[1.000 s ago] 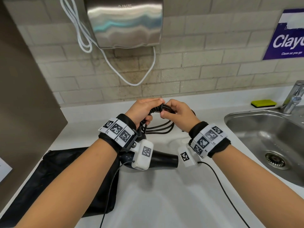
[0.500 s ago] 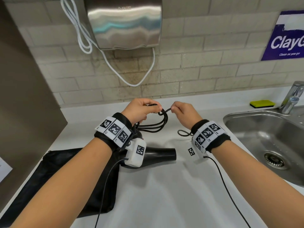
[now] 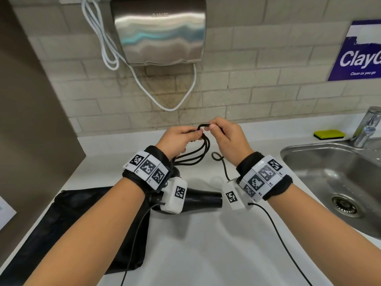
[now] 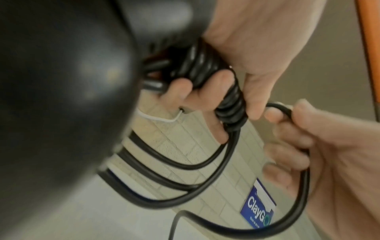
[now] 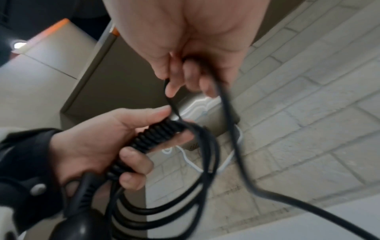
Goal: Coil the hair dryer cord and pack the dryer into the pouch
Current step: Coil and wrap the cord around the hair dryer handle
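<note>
My left hand (image 3: 180, 139) grips a bundle of black cord (image 3: 199, 152) above the white counter. Several loops hang below it, and tight turns are wound round them (image 4: 230, 104). My right hand (image 3: 223, 137) pinches a short bend of the same cord (image 3: 204, 126) right beside the left thumb. The loose cord (image 3: 223, 170) trails down past my right wrist. Below my left wrist lies the black hair dryer (image 3: 203, 200), nozzle pointing right; its body (image 4: 61, 97) fills the left wrist view. The black pouch (image 3: 72, 223) lies flat at the left under my left forearm.
A steel sink (image 3: 288, 153) with a tap (image 3: 369, 126) is at the right, and a yellow-green sponge (image 3: 329, 134) lies behind it. A wall hand dryer (image 3: 158, 32) with a white cable (image 3: 103, 48) hangs ahead. A brown panel (image 3: 31, 120) bounds the left.
My right hand drew away from the bundle with a bend of cord, then came back up beside the left thumb. Both hands sit slightly higher.
</note>
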{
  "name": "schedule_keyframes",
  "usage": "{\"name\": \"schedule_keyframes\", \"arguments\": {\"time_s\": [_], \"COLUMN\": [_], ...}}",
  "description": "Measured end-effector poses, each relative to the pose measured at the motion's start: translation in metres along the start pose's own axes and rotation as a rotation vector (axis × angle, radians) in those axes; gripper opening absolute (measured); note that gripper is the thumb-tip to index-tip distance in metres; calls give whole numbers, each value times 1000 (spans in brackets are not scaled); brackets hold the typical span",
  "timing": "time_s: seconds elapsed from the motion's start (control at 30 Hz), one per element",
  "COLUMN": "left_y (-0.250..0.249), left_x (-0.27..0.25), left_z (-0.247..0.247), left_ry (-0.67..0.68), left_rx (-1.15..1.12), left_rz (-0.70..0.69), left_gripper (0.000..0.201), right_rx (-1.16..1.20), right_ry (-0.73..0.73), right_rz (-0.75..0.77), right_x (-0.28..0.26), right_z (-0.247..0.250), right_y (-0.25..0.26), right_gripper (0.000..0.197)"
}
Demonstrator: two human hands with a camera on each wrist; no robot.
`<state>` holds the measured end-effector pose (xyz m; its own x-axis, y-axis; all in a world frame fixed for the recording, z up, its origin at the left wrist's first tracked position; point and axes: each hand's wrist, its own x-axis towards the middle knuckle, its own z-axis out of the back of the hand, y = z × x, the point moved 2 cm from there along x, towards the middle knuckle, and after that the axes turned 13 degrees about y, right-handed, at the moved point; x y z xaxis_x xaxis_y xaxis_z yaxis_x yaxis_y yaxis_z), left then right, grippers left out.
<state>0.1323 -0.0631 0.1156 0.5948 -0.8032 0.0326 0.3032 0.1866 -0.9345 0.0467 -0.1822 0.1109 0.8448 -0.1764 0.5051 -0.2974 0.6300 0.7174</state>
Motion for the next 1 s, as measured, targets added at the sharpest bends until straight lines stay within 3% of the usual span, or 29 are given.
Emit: {"name": "schedule_keyframes", "arguments": {"time_s": [0.2,0.4,0.47,0.53,0.67,0.8,0.87,1.0], "left_y": [6,6,6,7,7,3,-1,-4], "left_x": [3,2,2,2,0,0,1,3], "left_z": [14,16,16,15,9,-4,-11,-22], "left_ry": [-147,-125,-129,-132,-112,-73,-51,-22], "left_rx": [-157,-159,-151,-142,-128,-107,-101,-90], "left_rz": [14,24,25,24,26,26,12,-3], "left_gripper": [17,18,18,18,14,15,20,26], "right_rx": [103,278,203,87,-93,-455,-554,-619], "right_ry": [311,207,222,254,283,622,744,748], "right_rz": [-158,-102,-129,-216,-516,-803,-831,-822], "right_x": [-8,-6,-9,-17,-39,-66,-75,-82], "right_z": [3,3,4,8,9,-5,-13,-19], "right_y": [-25,-20,-28,-45,-94,-133,-142,-150], "right_gripper": [27,25,23,35,47,45,45,25]}}
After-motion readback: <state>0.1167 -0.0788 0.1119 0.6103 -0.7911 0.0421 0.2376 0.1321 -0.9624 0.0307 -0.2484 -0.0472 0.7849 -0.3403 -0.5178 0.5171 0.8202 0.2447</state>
